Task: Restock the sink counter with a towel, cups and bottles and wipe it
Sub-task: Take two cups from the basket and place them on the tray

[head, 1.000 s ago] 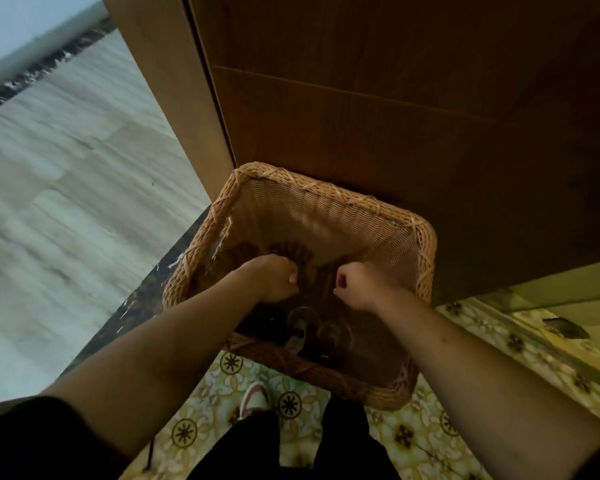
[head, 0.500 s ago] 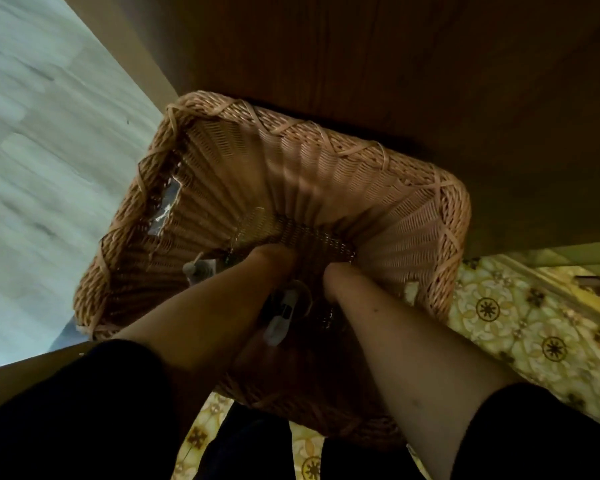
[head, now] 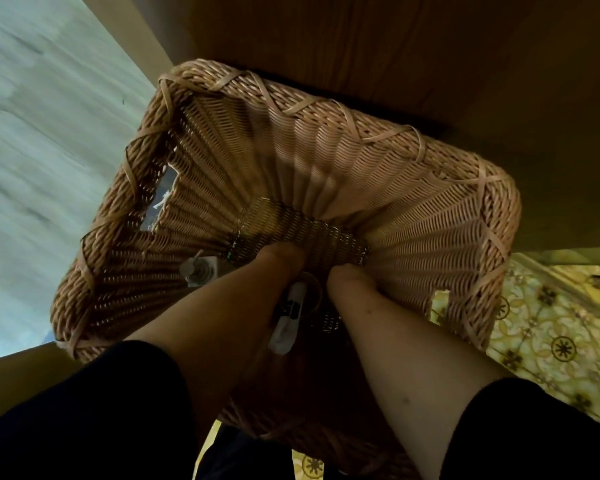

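Both hands (head: 312, 268) are sunk deep in the tan woven wicker basket (head: 326, 140); their grip cannot be told. Items should be lifted out singly, upright.

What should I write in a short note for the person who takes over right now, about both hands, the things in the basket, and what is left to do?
Left hand: deep in the wicker basket; its grip is hidden.
Right hand: also at the basket bottom, grip hidden.
Things: a pump bottle stands by the left wall; a white bottle lies between the forearms, beside what looks like a glass rim.
Done: nothing visible is out of the basket yet.
Left: lift out bottles and cups, set them on the counter, add the towel, wipe. Counter and towel are not in view.
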A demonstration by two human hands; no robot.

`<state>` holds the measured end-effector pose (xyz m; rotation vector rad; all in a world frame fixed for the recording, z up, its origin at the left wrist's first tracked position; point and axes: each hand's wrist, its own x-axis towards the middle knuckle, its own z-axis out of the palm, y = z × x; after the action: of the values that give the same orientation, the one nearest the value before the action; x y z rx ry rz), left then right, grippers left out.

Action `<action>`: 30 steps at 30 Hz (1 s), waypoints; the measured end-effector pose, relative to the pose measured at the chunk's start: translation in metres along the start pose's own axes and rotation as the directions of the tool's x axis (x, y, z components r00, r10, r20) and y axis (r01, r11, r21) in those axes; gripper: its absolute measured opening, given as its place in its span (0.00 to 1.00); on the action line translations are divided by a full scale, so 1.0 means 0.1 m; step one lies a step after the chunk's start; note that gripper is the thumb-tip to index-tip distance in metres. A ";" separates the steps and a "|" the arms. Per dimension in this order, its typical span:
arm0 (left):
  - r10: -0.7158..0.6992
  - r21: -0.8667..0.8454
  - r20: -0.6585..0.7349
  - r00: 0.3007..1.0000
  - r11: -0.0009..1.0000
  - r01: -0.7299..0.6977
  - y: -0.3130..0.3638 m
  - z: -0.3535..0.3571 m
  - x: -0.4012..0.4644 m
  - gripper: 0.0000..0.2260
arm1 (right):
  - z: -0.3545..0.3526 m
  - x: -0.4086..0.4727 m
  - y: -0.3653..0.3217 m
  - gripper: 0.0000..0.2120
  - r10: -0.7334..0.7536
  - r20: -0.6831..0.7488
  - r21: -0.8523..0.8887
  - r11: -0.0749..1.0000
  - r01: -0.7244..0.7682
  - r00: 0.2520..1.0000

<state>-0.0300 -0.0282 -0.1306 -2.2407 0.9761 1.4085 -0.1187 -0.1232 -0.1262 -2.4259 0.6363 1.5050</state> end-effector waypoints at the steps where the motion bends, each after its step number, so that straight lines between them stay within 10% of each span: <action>1: -0.005 -0.018 0.002 1.000 1.000 0.005 0.00 -0.05 -0.03 0.18 | -0.03 -0.01 0.01 0.20 -0.006 0.003 -0.005 1.000 0.006 1.000; 18: -0.023 -0.093 -0.213 0.977 0.996 0.003 -0.05 -0.58 -0.69 0.18 | -0.36 -0.29 0.02 0.19 -0.166 -0.060 -0.091 0.983 0.160 0.984; 30: -0.308 -0.406 -0.452 0.837 0.907 0.115 -0.27 -1.20 -2.28 0.13 | -1.51 -1.50 0.31 0.07 -0.296 -0.293 -0.078 0.955 0.286 0.909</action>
<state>0.0042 0.0072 0.1233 -2.9908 0.5893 0.9692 -0.0704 -0.1738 0.0772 -2.6586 0.2789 1.0465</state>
